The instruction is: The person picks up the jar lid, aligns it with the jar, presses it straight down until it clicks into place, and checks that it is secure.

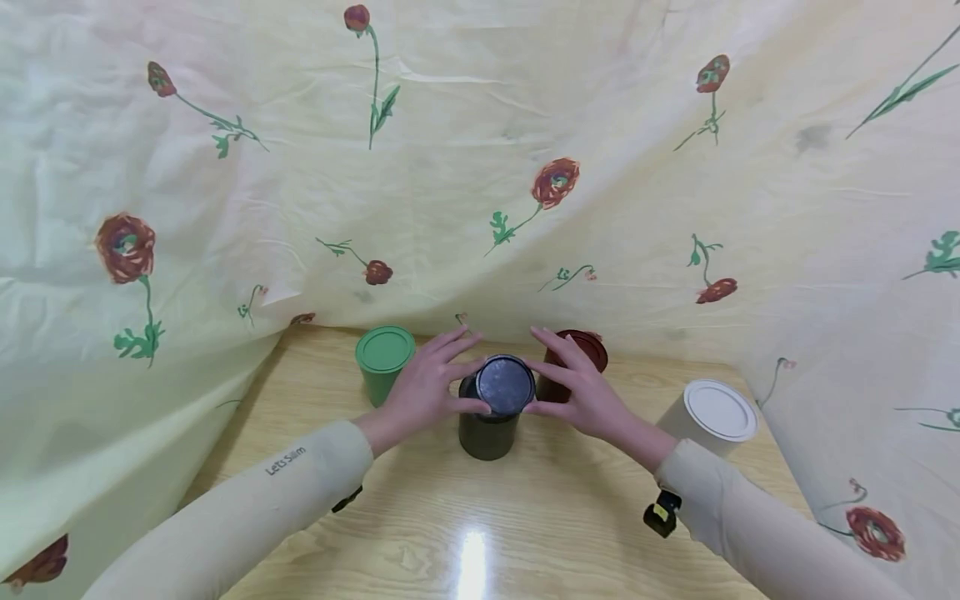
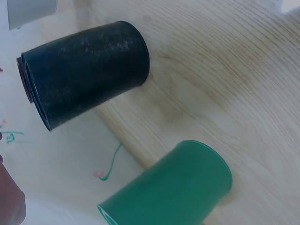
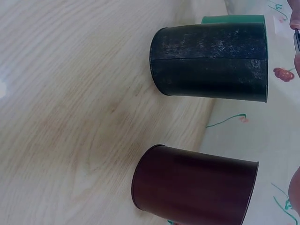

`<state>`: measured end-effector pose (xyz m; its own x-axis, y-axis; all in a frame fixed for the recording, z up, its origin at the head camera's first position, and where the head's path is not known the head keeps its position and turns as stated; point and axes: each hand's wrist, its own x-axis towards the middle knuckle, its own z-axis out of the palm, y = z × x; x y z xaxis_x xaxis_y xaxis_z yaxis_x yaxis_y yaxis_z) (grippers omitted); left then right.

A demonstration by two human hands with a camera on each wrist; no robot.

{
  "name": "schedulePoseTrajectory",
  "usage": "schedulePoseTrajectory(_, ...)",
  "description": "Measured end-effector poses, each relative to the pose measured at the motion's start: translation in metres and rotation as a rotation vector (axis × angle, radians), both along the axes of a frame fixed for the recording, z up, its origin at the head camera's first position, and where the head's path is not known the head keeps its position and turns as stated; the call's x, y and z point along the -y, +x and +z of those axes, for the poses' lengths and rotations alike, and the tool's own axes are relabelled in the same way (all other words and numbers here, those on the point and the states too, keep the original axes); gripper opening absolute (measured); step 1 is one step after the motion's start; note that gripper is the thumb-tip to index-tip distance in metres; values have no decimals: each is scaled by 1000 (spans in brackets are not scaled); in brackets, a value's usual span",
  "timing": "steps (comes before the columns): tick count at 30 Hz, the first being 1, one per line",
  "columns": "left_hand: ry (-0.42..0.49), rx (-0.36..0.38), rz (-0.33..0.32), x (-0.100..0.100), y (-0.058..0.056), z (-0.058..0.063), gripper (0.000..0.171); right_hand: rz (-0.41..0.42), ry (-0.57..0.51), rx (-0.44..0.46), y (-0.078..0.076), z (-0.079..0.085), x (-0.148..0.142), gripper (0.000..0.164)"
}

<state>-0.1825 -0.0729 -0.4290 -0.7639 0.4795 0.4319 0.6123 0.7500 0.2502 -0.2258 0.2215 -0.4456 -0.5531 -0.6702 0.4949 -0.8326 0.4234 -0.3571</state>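
Observation:
A round black lid is held level over a black can in the middle of the table. My left hand grips the lid's left edge with thumb and fingertips. On the opposite edge, the thumb and fingers of my right hand pinch it too. The right wrist view catches only a sliver of the lid between fingertips, apart from the upright black can. The left wrist view shows the same can with no hand on its wall; the lid is out of that frame.
A green can stands behind my left hand. Partly hidden by my right hand is a dark red-brown can. Beside the right forearm stands a white can. Flower-printed cloth hangs behind and along both sides of the wooden table.

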Motion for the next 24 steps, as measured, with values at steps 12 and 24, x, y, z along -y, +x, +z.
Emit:
schedulePoseTrajectory(12, 23, 110, 9, 11, -7, -8, 75, 26, 11, 73, -12, -8, 13, 66)
schedulePoseTrajectory(24, 21, 282, 17, 17, -15, -20, 73, -8, 98, 225, -11, -16, 18, 61)
